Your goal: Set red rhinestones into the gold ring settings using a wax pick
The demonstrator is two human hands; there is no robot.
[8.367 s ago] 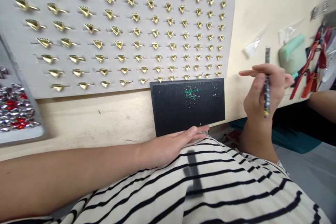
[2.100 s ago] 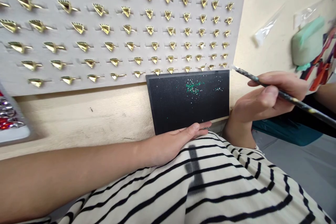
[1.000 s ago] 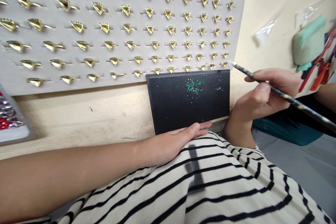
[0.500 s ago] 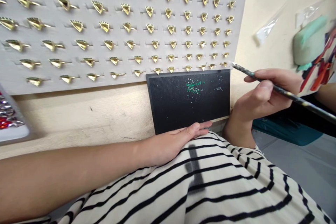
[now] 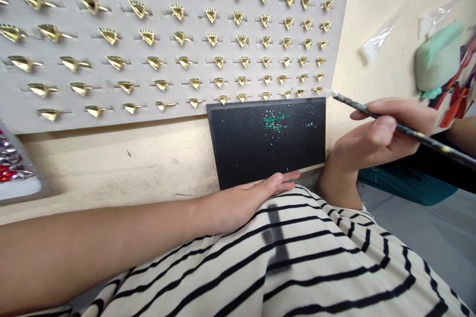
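My right hand [image 5: 375, 138] is closed round a thin dark pick-up stick [image 5: 405, 131]. The stick's pale tip sits at the lower right corner of a grey board [image 5: 111, 114] that carries rows of gold ring settings [image 5: 241, 39]. Below the board lies a black ribbed tray [image 5: 241, 158] with tiny green and clear stones [image 5: 275, 122] scattered near its top. My left hand [image 5: 245, 203] lies flat with fingers stretched out, against the tray's near edge and my striped shirt.
A tray of silver and red pieces [image 5: 15, 173] shows at the left edge. At the right are a mint-green block [image 5: 435, 59], red-handled tools [image 5: 461, 89], clear plastic bags [image 5: 379, 39] and another person's forearm [image 5: 461, 133]. A teal bin [image 5: 405, 185] sits below the bench edge.
Over the last second the stick's tip has stayed at the board's lower right corner with only a slight shift. Earlier my right hand held the stick upright, away from the board.
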